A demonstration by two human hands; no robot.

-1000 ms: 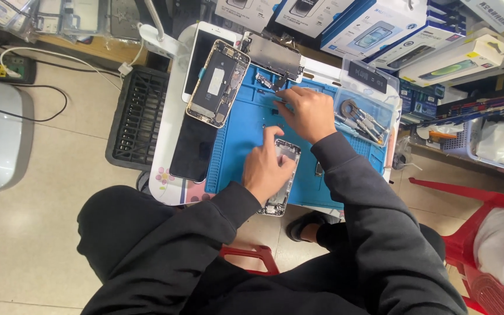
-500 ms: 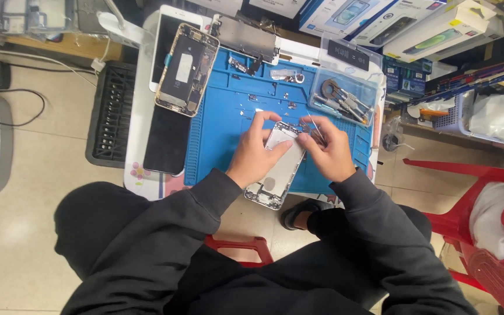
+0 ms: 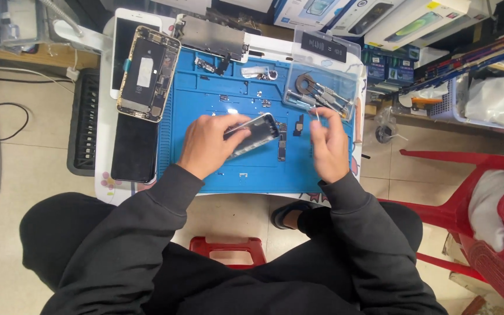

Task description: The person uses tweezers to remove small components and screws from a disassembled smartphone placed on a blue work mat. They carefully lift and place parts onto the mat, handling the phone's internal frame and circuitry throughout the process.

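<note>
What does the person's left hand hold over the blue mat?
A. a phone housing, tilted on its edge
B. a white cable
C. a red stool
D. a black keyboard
A: the left hand grips a phone housing, tilted up above the blue mat.

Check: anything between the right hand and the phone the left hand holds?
Nothing visible. The left hand holds the phone tilted above the blue mat; the right hand is apart from it, with only a small loose part on the mat between.
</note>
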